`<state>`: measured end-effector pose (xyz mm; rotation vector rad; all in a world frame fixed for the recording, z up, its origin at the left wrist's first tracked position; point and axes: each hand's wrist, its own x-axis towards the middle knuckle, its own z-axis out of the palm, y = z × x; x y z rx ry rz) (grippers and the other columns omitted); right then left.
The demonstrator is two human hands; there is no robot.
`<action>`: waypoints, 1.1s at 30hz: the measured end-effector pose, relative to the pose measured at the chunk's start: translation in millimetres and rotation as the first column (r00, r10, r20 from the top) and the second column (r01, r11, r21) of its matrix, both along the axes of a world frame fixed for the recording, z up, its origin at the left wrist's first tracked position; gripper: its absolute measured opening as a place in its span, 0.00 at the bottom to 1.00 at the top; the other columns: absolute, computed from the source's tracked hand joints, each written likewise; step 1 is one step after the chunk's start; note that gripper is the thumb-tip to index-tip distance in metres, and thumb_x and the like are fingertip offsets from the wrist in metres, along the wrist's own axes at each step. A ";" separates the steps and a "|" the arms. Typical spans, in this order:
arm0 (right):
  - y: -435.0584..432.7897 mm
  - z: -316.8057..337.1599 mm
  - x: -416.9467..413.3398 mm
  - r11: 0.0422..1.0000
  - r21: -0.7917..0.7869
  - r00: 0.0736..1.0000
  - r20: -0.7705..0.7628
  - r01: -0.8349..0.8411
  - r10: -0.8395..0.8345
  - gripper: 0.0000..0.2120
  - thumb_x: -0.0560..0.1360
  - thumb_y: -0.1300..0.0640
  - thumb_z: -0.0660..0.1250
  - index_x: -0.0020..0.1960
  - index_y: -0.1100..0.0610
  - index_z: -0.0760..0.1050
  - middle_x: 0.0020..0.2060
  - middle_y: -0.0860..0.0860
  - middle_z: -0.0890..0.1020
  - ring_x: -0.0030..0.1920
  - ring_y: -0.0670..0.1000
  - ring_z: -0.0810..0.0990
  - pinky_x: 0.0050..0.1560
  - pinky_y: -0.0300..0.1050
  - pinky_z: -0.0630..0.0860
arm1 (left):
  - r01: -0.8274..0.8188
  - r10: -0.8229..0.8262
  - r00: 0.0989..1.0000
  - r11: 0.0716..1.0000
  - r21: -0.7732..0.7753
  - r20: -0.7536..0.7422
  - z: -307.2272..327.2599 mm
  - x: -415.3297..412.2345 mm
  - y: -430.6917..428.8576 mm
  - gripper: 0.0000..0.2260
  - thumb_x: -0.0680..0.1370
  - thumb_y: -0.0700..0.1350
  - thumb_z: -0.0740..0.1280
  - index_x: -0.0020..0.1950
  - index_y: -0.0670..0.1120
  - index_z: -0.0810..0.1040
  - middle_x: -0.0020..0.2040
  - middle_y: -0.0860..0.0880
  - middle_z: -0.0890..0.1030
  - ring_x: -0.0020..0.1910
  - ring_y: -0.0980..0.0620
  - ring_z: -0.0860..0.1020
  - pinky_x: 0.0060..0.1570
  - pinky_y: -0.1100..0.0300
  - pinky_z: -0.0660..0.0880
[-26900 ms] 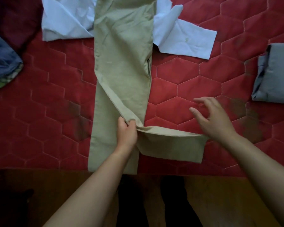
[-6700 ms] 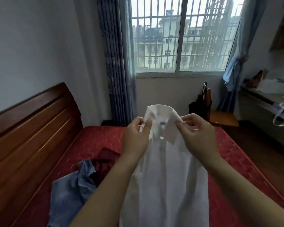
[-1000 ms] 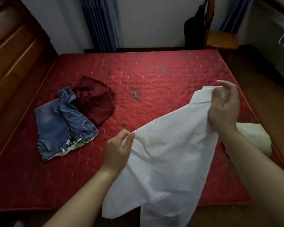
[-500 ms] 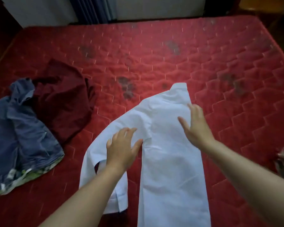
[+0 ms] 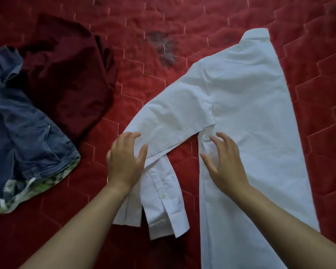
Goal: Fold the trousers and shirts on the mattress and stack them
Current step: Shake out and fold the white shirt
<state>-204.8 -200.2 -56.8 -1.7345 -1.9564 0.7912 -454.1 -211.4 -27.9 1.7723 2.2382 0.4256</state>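
Observation:
A white long-sleeved shirt (image 5: pixel 254 105) lies folded lengthwise on the red quilted mattress (image 5: pixel 182 20), collar at the far end. Its sleeves stick out to the left and bend down towards me, cuffs near the bottom centre. My left hand (image 5: pixel 125 162) rests on the sleeve near its bend, fingers spread. My right hand (image 5: pixel 224 164) presses with spread fingers on the shirt body by the armpit. Neither hand grips the cloth.
A dark red garment (image 5: pixel 66 70) lies crumpled at the upper left. Blue denim shorts (image 5: pixel 21 140) with a green patterned lining lie partly over it at the left edge. Dark stains mark the mattress above the shirt.
Both hands have slid down the shirt towards me since half a second ago. The view has tilted lower and closer. A second earlier I held the shirt up in both hands.

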 end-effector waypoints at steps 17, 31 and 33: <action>-11.1 -15.0 -52.8 0.994 0.038 0.994 -0.050 0.098 -0.096 0.21 0.76 0.53 0.66 0.67 0.55 0.69 0.67 0.53 0.67 0.68 0.51 0.65 0.66 0.47 0.61 | -0.131 0.226 0.878 0.961 -0.242 0.422 -34.5 -61.3 -17.4 0.22 0.78 0.57 0.57 0.71 0.52 0.66 0.61 0.50 0.68 0.59 0.52 0.72 0.56 0.63 0.64; 32.7 -25.9 -68.2 0.982 0.101 0.972 0.153 0.162 -0.176 0.24 0.74 0.45 0.62 0.69 0.50 0.67 0.70 0.54 0.60 0.70 0.58 0.57 0.68 0.54 0.56 | -0.098 0.107 0.911 0.994 -0.044 0.397 -30.8 -50.5 49.3 0.15 0.81 0.44 0.57 0.67 0.45 0.71 0.65 0.46 0.72 0.63 0.55 0.69 0.59 0.72 0.60; 43.3 -35.9 -67.5 0.990 0.039 0.946 0.293 0.136 -0.141 0.25 0.75 0.41 0.58 0.70 0.45 0.65 0.73 0.51 0.57 0.71 0.58 0.53 0.69 0.60 0.51 | -0.039 0.068 0.929 0.995 -0.087 0.363 -36.5 -45.6 71.9 0.16 0.81 0.42 0.57 0.69 0.44 0.70 0.67 0.46 0.71 0.66 0.50 0.69 0.64 0.64 0.61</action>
